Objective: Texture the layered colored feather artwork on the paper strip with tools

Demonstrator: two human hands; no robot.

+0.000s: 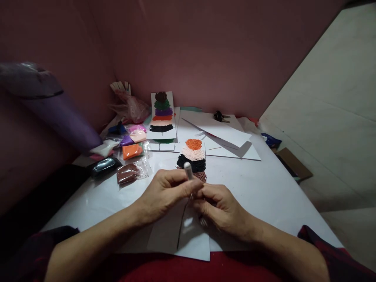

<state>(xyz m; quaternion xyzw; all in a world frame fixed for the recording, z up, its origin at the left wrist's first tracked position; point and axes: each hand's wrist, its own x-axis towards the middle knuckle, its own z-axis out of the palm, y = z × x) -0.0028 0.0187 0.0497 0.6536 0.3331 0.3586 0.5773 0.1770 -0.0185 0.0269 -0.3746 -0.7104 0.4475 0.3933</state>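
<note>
My left hand [166, 194] is closed around a thin tool with a white rounded end [188, 170]. My right hand [219, 207] is closed just beside it, fingertips pinched near the tool's shaft; what it holds is hidden. Both hands hover over a white card [182, 235] bearing a clay picture of stacked bands [193, 158] in orange, peach, black and brownish pink. The picture's lower part is hidden behind my fingers.
A finished striped clay card [162, 113] leans against the pink wall. Bags of coloured clay [132, 150] lie at the left, with a brown bag [129, 173] and a black one [104, 166]. White sheets [223, 137] and keys [219, 116] lie farther back.
</note>
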